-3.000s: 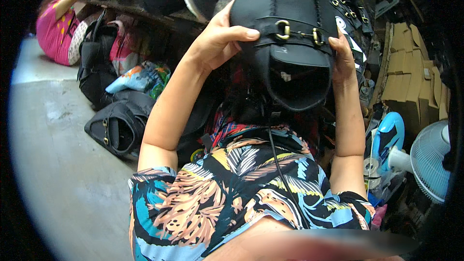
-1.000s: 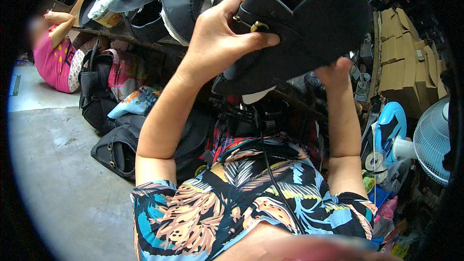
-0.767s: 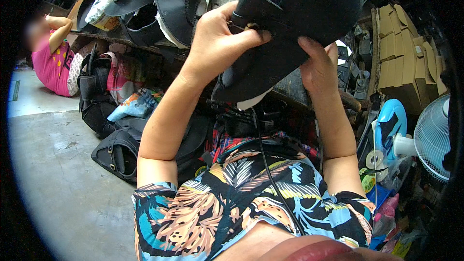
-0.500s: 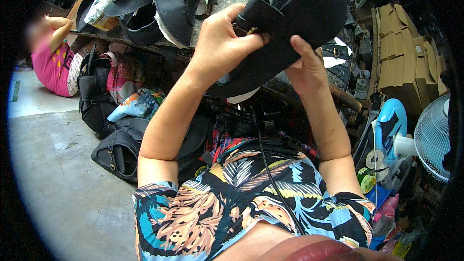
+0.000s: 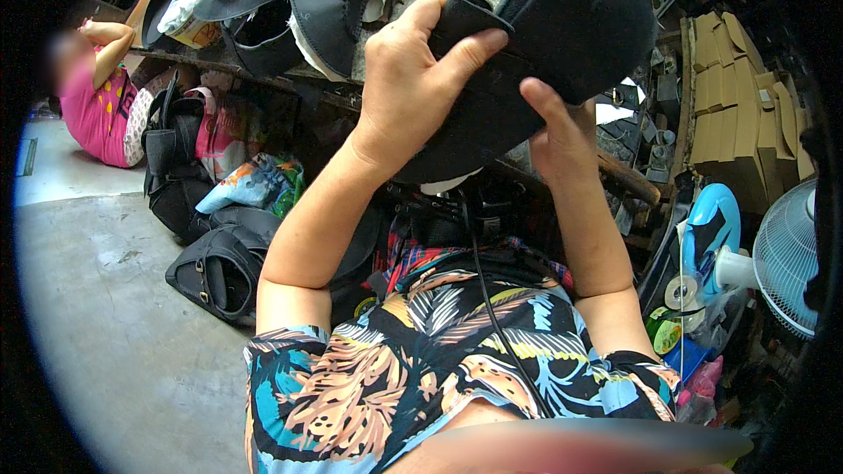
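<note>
I am seeing a grey concrete floor (image 5: pixel 105 316) stretching left, a cluttered workbench (image 5: pixel 263 79) running across, stacked cardboard boxes (image 5: pixel 733 114) leaning right, and a white fan (image 5: pixel 790 254) standing beside them.

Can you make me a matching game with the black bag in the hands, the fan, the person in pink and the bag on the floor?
Things:
1. black bag
2. fan
3. person in pink
4. floor bag

Places:
A. far left, by the floor's edge
B. lying on the grey floor, left of the left arm
C. held up in the left hand and right hand
D. at the right edge, white

Pairs: 1-C, 2-D, 3-A, 4-B
</note>
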The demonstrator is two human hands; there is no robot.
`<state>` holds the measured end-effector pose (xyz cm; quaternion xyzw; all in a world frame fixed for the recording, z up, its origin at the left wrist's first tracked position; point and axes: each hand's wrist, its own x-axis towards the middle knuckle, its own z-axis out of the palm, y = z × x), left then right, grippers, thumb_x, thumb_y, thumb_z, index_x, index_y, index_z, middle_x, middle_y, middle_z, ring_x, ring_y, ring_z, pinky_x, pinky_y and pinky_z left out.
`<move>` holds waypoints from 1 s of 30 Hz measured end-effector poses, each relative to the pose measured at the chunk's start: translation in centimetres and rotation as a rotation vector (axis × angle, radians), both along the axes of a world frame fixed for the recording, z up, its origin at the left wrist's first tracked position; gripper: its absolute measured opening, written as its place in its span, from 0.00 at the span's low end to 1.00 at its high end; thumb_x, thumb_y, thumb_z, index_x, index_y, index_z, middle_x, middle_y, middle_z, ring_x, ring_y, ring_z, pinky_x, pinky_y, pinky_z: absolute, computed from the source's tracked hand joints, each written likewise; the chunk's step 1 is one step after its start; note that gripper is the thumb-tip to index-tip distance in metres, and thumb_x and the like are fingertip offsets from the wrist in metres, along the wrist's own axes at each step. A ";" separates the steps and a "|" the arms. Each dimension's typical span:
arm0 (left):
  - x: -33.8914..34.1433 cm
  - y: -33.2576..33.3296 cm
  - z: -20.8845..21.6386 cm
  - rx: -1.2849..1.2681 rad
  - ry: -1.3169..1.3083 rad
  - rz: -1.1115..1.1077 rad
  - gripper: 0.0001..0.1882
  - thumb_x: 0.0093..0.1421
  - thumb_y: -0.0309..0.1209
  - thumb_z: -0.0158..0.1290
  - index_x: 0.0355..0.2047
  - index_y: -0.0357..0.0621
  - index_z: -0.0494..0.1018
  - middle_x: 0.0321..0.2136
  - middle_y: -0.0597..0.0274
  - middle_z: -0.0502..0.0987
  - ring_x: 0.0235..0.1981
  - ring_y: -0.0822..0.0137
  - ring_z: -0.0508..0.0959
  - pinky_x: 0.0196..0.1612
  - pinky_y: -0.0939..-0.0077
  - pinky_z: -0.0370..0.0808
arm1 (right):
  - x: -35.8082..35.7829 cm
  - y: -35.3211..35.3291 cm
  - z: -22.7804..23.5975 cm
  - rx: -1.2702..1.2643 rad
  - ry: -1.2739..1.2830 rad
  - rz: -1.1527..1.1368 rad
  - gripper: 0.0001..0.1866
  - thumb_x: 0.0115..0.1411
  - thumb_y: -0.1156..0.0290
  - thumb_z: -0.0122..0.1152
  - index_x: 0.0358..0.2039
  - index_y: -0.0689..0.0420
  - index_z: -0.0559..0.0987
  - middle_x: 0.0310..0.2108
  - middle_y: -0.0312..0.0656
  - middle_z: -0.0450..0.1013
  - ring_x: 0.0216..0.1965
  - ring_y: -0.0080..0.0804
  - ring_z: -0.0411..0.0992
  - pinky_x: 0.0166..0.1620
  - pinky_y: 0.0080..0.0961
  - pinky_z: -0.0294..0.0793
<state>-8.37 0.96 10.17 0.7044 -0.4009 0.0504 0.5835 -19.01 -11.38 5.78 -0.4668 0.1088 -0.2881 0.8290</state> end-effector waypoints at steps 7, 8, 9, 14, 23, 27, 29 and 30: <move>0.7 -0.3 -0.8 -0.050 -0.066 -0.095 0.10 0.58 0.33 0.58 0.30 0.37 0.75 0.20 0.55 0.78 0.20 0.68 0.78 0.23 0.76 0.72 | -0.2 0.0 -0.4 0.101 -0.041 0.068 0.29 0.51 0.76 0.69 0.53 0.57 0.69 0.47 0.42 0.73 0.49 0.35 0.73 0.53 0.33 0.72; 0.7 -0.3 -0.9 -0.026 -0.038 -0.098 0.10 0.58 0.32 0.58 0.30 0.37 0.75 0.20 0.56 0.78 0.20 0.68 0.78 0.23 0.76 0.72 | -0.2 0.1 -0.5 0.116 -0.039 0.041 0.29 0.51 0.76 0.69 0.53 0.57 0.69 0.47 0.42 0.73 0.49 0.35 0.73 0.53 0.34 0.72; 0.6 -0.2 -0.8 -0.008 -0.017 -0.117 0.09 0.60 0.31 0.57 0.33 0.36 0.75 0.23 0.60 0.78 0.24 0.72 0.76 0.27 0.79 0.71 | -0.3 0.2 -0.5 0.129 -0.074 0.041 0.28 0.51 0.76 0.68 0.53 0.57 0.69 0.47 0.42 0.73 0.49 0.34 0.73 0.53 0.34 0.72; 0.6 -0.3 -1.0 -0.027 0.033 -0.103 0.11 0.59 0.33 0.57 0.27 0.37 0.74 0.18 0.57 0.76 0.17 0.70 0.74 0.21 0.76 0.69 | -1.0 0.2 -0.1 0.204 -0.056 0.078 0.25 0.51 0.78 0.68 0.50 0.58 0.72 0.45 0.41 0.75 0.46 0.33 0.75 0.51 0.32 0.74; 0.4 -0.8 -0.9 0.048 0.048 -0.054 0.18 0.63 0.38 0.53 0.23 0.36 0.71 0.14 0.54 0.70 0.16 0.69 0.68 0.20 0.71 0.64 | -0.2 1.0 0.1 0.083 -0.029 -0.136 0.21 0.49 0.81 0.68 0.45 0.59 0.76 0.42 0.41 0.77 0.43 0.34 0.75 0.49 0.31 0.75; 0.4 -0.7 -1.5 -0.002 -0.047 0.020 0.22 0.65 0.41 0.51 0.20 0.36 0.68 0.12 0.55 0.67 0.15 0.69 0.63 0.20 0.70 0.62 | -0.3 1.0 0.0 0.078 0.032 -0.114 0.23 0.47 0.82 0.69 0.46 0.60 0.76 0.42 0.42 0.77 0.43 0.35 0.75 0.48 0.32 0.75; 0.6 -0.9 -1.8 0.012 -0.066 0.031 0.22 0.65 0.40 0.50 0.20 0.36 0.68 0.12 0.57 0.66 0.15 0.71 0.63 0.20 0.70 0.61 | -0.3 0.8 -0.1 0.054 0.048 -0.111 0.24 0.46 0.82 0.70 0.46 0.60 0.76 0.42 0.42 0.77 0.43 0.35 0.75 0.48 0.31 0.75; 0.8 -1.1 -1.9 0.009 -0.088 0.025 0.22 0.65 0.39 0.50 0.19 0.36 0.67 0.12 0.58 0.66 0.16 0.72 0.63 0.20 0.70 0.61 | -0.2 0.8 -0.1 0.039 0.069 -0.114 0.24 0.46 0.82 0.70 0.46 0.60 0.76 0.42 0.41 0.77 0.44 0.35 0.75 0.47 0.31 0.75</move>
